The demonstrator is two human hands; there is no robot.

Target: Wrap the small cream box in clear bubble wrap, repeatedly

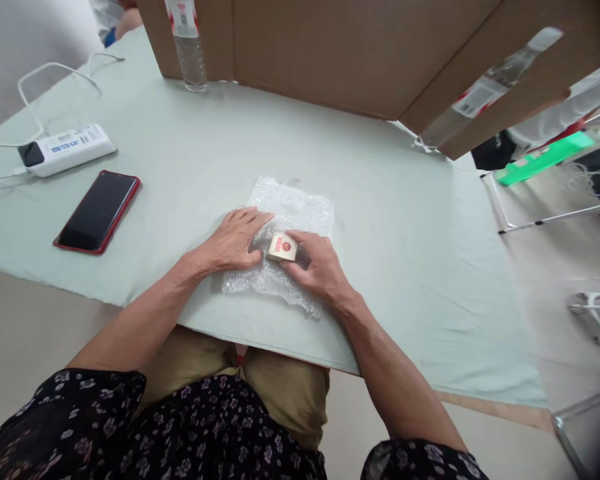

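A small pale box [283,247] with red print sits over a sheet of bubble wrap [294,205] near the table's front edge. My right hand [321,265] grips the box from the right, thumb below and fingers above. On the left part of the wrap rests my left hand [234,241], its fingers apart and nothing held in it. The left thumb tip is close to the box's left side, with a small gap between them.
A phone [98,212] and a white power bank [70,151] with cables lie at left. Cardboard panels [325,53] stand at the back, with a bottle [190,57] at left and another bottle [480,97] leaning at right. A green item [545,159] is beyond the table.
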